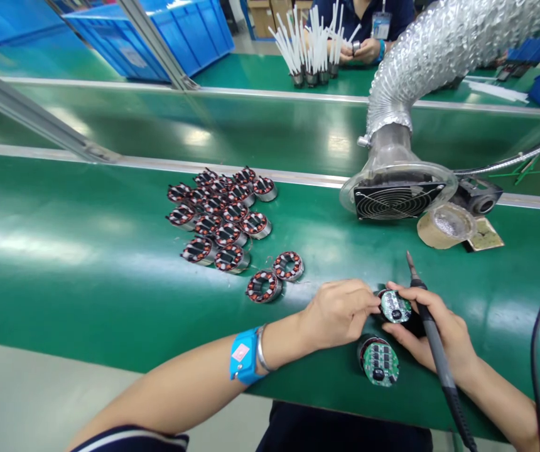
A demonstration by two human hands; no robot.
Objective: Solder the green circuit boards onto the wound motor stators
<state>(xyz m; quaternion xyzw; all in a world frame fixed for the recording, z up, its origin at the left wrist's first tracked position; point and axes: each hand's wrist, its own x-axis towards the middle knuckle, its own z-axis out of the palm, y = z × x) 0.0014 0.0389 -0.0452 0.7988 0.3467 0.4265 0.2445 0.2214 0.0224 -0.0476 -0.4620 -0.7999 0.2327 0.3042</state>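
My left hand point(340, 314) is closed, its fingertips pinching at the left edge of a round green circuit board point(395, 306) that sits on a dark motor stator. Around the right side of the same piece are the thumb and fingers of my right hand point(444, 329). A soldering iron point(434, 345) with a dark handle also rests in that hand, its tip pointing up and away from the board. Just below, a second circuit board point(381, 362) lies tilted on another stator. Two bare stators point(264, 287) with copper windings stand left of my hands.
Several more wound stators point(230, 235) form a cluster at centre left. A fume extractor point(392, 198) with a silver hose stands at the back, beside a round tan container point(444, 226). A black cable point(536, 351) hangs at right. Across the divider, a co-worker's hands point(367, 50) hold a part.
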